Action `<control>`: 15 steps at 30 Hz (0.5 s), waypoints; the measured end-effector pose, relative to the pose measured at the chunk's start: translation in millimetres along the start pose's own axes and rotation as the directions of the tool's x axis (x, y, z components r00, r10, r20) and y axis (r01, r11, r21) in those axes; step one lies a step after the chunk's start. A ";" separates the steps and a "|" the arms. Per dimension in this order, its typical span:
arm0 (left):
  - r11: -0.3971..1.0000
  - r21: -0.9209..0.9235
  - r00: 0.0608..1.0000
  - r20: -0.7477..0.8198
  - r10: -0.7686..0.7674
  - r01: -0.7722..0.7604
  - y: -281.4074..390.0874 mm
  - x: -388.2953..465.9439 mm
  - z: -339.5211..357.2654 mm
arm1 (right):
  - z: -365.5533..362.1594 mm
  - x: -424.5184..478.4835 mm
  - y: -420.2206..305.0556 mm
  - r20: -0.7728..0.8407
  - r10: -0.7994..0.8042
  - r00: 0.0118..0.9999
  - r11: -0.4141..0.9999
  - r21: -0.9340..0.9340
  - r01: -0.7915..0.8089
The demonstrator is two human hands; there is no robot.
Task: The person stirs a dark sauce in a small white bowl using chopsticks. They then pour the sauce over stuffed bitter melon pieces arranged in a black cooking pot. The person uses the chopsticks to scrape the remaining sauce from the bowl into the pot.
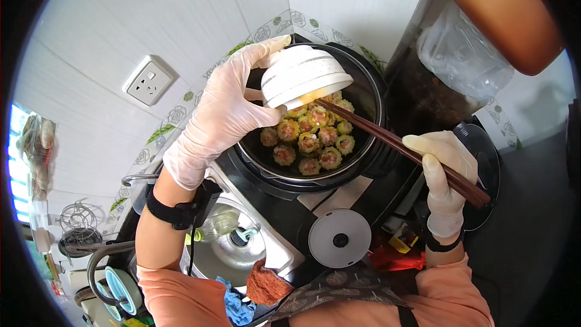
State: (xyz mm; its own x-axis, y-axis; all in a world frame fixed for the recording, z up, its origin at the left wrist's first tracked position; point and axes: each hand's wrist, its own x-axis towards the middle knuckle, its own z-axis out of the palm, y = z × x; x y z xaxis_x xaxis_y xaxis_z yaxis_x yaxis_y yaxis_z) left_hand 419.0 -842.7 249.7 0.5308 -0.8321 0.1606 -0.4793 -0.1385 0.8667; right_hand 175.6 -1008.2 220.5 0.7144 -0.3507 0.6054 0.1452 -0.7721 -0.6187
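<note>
In a gloved grip, my left hand (227,100) holds a white ceramic bowl (304,72) tipped over a dark round cooker pot (254,161). Yellow liquid, which looks like beaten egg, shows at the bowl's lowered rim. My right hand (447,172), also gloved, grips a pair of dark wooden chopsticks (390,141) near their thick ends. Their tips reach to the bowl's rim. Below lie several stuffed green vegetable rings (310,143) with a pinkish filling, some coated in yellow. The bowl hides those at the back.
A round grey lid (339,238) lies on the black counter in front of the pot. At left are a sink (213,263), a rust-brown cloth (268,284) and a blue cloth (237,304). A plastic-covered container (435,86) stands right of the pot. A wall socket (149,82) is at upper left.
</note>
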 end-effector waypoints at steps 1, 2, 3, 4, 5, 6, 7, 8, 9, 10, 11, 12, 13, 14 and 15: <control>1.000 0.025 1.000 -0.007 0.011 -0.011 0.2 -0.6 -0.6 | 1.1 0.3 0.5 -0.017 -0.018 1.000 0.999 0.027 0.019; 1.000 0.026 1.000 -0.001 0.007 -0.007 0.8 -1.3 -1.3 | 3.7 1.5 1.7 -0.035 -0.036 0.999 0.998 0.052 0.037; 1.000 0.027 1.000 0.007 0.003 -0.003 1.7 -1.6 -1.1 | 6.4 2.0 2.1 -0.056 -0.050 0.997 0.996 0.076 0.054; 1.000 0.027 1.000 0.016 -0.001 0.000 2.4 -1.9 -0.2 | 10.3 3.1 0.2 -0.058 -0.020 0.998 0.998 0.051 0.023; 0.999 0.038 1.000 0.013 0.026 -0.026 2.4 -2.5 1.5 | 9.6 0.1 1.7 -0.042 -0.022 0.999 0.999 0.026 0.023; 0.997 0.052 0.999 0.003 0.054 -0.054 3.0 -3.6 1.6 | 8.7 -1.8 4.3 -0.026 -0.029 0.999 1.000 0.005 0.029; 0.995 0.066 0.997 -0.006 0.082 -0.081 3.8 -4.5 1.5 | 6.9 -4.1 6.9 -0.010 -0.036 0.999 0.999 -0.016 0.035; 0.995 0.068 0.997 -0.006 0.077 -0.076 4.7 -5.2 0.7 | 3.0 -9.9 8.2 -0.003 -0.022 1.000 1.000 0.002 0.022; 0.995 0.072 0.997 -0.006 0.072 -0.071 5.5 -5.9 -0.2 | 1.2 -15.1 8.2 0.001 -0.021 1.000 0.999 0.024 0.021; 0.995 0.074 0.998 -0.005 0.067 -0.067 6.3 -6.5 -1.1 | -0.1 -19.6 8.0 0.004 -0.021 1.000 0.999 0.045 0.020; 0.995 0.076 0.998 -0.003 0.063 -0.063 6.7 -6.7 -2.1 | -0.6 -21.9 8.0 0.007 -0.020 1.000 0.998 0.066 0.019; 0.995 0.074 0.998 0.002 0.061 -0.061 6.6 -6.2 -2.0 | -0.2 -20.9 9.0 0.002 -0.058 0.998 0.997 0.050 0.058; 0.996 0.073 0.998 0.007 0.058 -0.058 6.7 -5.9 -1.2 | 1.3 -18.7 9.9 -0.024 -0.062 0.998 0.998 0.028 0.062; 0.996 0.060 0.998 0.011 0.063 -0.063 7.4 -5.7 0.7 | 3.3 -16.4 10.8 -0.050 -0.066 0.997 0.998 0.005 0.066; 0.996 0.051 0.998 0.009 0.068 -0.069 10.0 -6.3 0.4 | 4.8 -14.0 10.8 -0.075 -0.077 0.994 0.997 -0.014 0.076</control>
State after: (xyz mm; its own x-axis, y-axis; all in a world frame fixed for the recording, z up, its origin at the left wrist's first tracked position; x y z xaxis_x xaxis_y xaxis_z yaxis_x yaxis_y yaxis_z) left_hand 410.6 -839.1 257.2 0.4907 -0.8443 0.2154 -0.5495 -0.1080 0.8285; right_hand 170.4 -1009.1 203.0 0.6479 -0.3292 0.6869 0.1892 -0.8040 -0.5637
